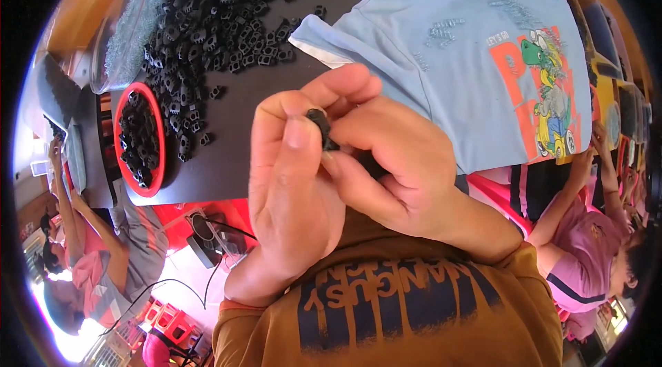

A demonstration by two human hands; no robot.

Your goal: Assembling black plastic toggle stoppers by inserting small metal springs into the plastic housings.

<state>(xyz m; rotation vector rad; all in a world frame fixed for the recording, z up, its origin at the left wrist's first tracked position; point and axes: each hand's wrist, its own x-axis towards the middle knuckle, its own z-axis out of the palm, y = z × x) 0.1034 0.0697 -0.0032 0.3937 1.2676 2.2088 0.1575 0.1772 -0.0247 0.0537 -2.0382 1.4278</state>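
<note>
Close in front of my chest, a small black plastic piece (318,127) is pinched between both hands. My left hand (293,167) presses its thumb on the near side of the piece, with the index finger curled behind it. From the other side, my right hand (396,153) grips it with thumb and fingertips; its lower end is partly hidden by them. Beyond my hands, many similar loose black plastic pieces (207,22) are heaped on the dark table (227,101). Small metal springs (445,30) lie on a light blue T-shirt (455,91) spread at the right.
At the left edge stands a red-rimmed basin (163,139) filled with black pieces. Behind it is a clear plastic container (103,56) of springs. People sit nearby at the left (103,256) and right (586,250). A black cable (172,281) hangs below the table.
</note>
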